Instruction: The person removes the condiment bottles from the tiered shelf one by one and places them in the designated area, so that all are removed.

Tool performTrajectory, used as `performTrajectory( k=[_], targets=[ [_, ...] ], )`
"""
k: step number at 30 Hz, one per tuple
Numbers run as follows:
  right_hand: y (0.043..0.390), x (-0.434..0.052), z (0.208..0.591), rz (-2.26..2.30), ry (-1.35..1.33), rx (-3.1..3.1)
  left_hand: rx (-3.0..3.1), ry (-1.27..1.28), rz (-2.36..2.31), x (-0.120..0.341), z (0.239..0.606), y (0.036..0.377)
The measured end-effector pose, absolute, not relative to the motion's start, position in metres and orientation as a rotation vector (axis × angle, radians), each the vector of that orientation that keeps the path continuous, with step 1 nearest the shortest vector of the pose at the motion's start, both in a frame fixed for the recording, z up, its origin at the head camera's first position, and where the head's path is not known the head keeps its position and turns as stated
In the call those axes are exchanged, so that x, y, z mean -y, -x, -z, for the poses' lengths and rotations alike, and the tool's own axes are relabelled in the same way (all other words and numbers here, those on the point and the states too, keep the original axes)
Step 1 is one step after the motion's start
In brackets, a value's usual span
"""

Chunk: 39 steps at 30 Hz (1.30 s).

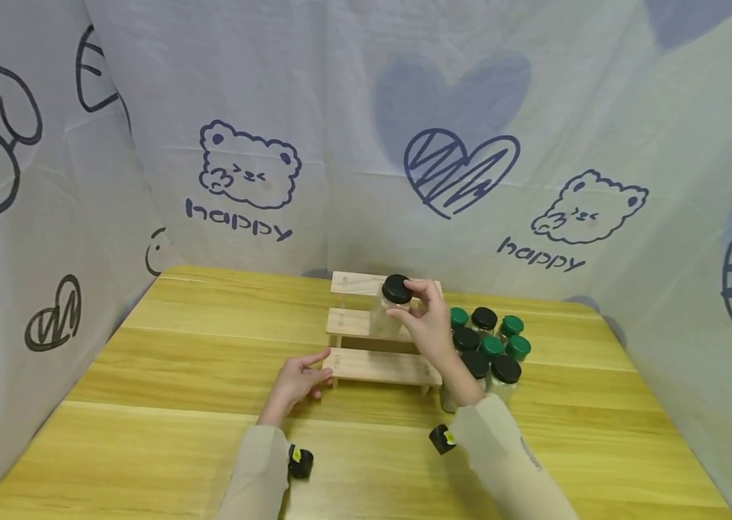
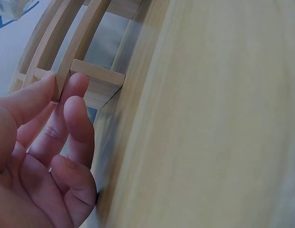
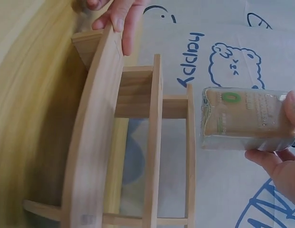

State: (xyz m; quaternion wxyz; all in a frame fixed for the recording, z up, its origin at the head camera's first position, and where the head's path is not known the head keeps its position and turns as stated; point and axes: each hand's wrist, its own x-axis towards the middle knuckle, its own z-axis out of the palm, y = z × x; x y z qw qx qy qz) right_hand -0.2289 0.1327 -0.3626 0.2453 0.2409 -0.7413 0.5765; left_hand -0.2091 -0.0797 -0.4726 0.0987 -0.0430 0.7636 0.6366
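White printed sheets with bears and hearts close off the back and both sides of a yellow wooden surface point(image 1: 177, 347), which lies bare across its whole left part and along the near edge.

Toward the back middle stands a three-step wooden rack point(image 1: 379, 339), its bottom step facing the person. The left hand point(image 1: 297, 381) rests on the surface at the rack's left end, fingers straight and loosely spread, their tips touching the end of the bottom step; it holds nothing.

The right hand point(image 1: 427, 325) pinches a clear jar point(image 1: 390, 309) with a black lid by its top, thumb and fingertips curled round the lid. The jar hangs over the upper steps; the right wrist view shows it just clear of the top step's edge, not resting on it, its label toward the camera.

Just right of the rack, and close to the right forearm, stands a tight cluster of jars point(image 1: 489, 350) with green and black lids. Right of that cluster the surface runs bare to its rounded far corner.
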Motion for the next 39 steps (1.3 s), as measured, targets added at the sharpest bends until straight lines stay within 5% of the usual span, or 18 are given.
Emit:
performTrajectory(
  k=[39],
  targets=[
    [0.155,-0.187,0.406,-1.685,-0.698,2.015,-2.241,0.135,-1.878,0.079,0.471,0.209]
  ],
)
